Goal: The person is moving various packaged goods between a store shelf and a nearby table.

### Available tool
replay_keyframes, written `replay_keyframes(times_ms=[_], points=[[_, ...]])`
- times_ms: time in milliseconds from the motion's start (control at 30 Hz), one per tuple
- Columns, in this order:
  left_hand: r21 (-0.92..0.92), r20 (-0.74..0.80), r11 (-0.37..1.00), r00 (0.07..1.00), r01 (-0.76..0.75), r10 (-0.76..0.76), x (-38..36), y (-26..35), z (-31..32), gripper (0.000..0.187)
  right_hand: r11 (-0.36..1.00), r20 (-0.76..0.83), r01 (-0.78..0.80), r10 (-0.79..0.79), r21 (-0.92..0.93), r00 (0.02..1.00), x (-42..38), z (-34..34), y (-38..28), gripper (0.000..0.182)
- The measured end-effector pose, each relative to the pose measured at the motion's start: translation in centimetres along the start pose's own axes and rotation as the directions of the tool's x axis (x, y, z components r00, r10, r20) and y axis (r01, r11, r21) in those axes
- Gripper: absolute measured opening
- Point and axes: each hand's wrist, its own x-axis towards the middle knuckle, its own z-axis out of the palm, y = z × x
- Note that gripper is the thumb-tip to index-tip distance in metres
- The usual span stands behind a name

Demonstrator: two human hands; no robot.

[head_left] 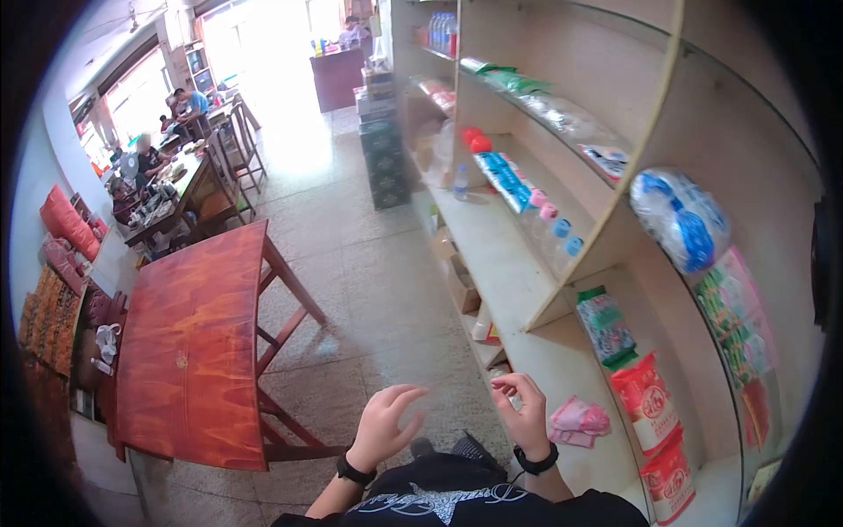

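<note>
Right grip (526,416) is empty, fingers loosely curled; left grip (381,429) is also empty, thumb and fingers parted. Pink bundle (580,420), material unclear, lies on the shelf (537,353) just right of the right grip, the nearer; long axis roughly crosswise.

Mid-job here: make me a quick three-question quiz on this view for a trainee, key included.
1. Which is nearer the pink bundle on the shelf: the left hand or the right hand?
2. True or false: both hands look empty.
3. Fill in the gap: the red-brown table stands on the person's ____ side.

Key: 1. The right hand. 2. True. 3. Left.
</note>
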Motion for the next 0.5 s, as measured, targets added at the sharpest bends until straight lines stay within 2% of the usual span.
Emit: replay_keyframes(times_ms=[233, 367, 500], points=[[-0.058, -0.065, 0.984, 0.983, 0.170, -0.174, 3.8, -5.2, -1.0, 0.033, 0.998, 0.037, -0.049, 0.050, -0.040, 0.998, 7.2, 4.2, 3.0, 0.014], [-0.077, -0.047, 0.989, 0.990, 0.127, -0.131, 9.6, -8.3, -1.1, 0.037, 0.998, 0.044, -0.060, 0.061, -0.024, 0.997, 13.3, 5.6, 5.1, 0.014], [-0.050, -0.094, 0.998, 0.995, 0.036, -0.041, 16.7, -11.0, -1.6, 0.039, 0.998, 0.051, 0.039, -0.037, -0.047, 0.998, 20.9, 6.4, 6.4, 0.013]])
